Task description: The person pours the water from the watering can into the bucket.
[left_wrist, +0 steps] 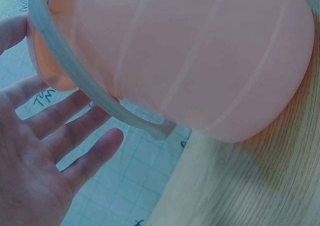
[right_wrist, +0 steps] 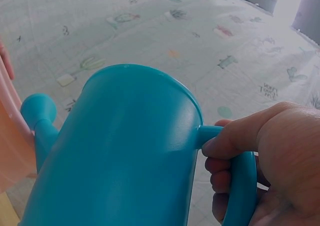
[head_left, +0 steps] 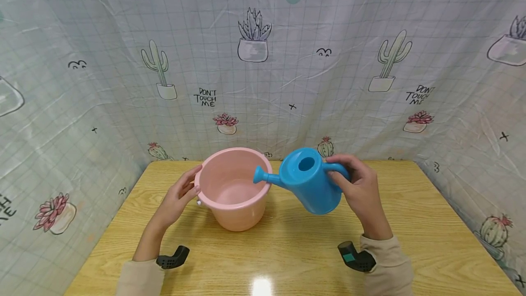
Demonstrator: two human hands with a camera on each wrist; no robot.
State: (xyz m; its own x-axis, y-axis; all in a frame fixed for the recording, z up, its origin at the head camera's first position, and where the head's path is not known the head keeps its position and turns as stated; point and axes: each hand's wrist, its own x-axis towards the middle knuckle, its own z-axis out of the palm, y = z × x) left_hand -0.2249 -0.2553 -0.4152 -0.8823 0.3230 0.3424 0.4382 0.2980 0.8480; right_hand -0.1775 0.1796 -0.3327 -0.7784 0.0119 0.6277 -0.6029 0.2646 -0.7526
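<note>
A pink bucket [head_left: 240, 216] stands on the wooden table, its pale handle [left_wrist: 85, 81] hanging down the side. My left hand [head_left: 179, 196] rests against the bucket's left rim, fingers mostly straight and spread; some fingertips are hidden behind the handle in the left wrist view. With my right hand [head_left: 361, 190] I grip the handle of a blue watering can [head_left: 314, 191], fingers curled round it and thumb on top. The can is held up right of the bucket, tilted slightly, its spout head [right_wrist: 39, 111] over the bucket's right rim. No water is visible at the spout.
The wood-grain table [head_left: 394, 223] extends around the bucket. A printed cloth [head_left: 287, 76] with cactus drawings hangs behind and along both sides. Black wrist devices [head_left: 356, 257] sit at both wrists.
</note>
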